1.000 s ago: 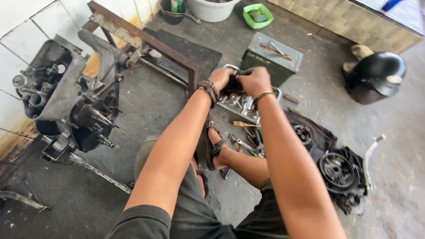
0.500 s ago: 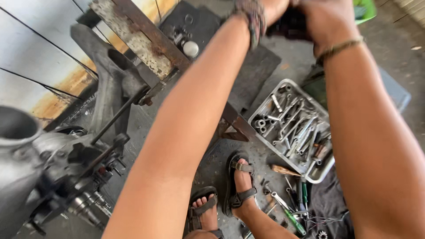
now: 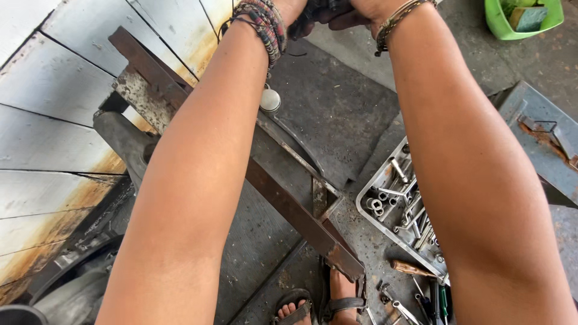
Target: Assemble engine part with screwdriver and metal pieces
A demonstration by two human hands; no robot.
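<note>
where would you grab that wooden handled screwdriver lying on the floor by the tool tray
Grip the screwdriver by its brown wooden handle, coming from above. It lies flat on the concrete just below the corner of the metal tray, so the handle's rounded top is open to fingers. Its tip end points toward crowded tools, so that side looks awkward.

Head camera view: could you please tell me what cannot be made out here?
- Both hands, left hand and right hand: cut off by the top edge.
- Dark object between them: mostly out of frame, kind unclear.
- Tool tray: partly hidden behind the right forearm.
- Green tub: cropped by the top edge.
</note>
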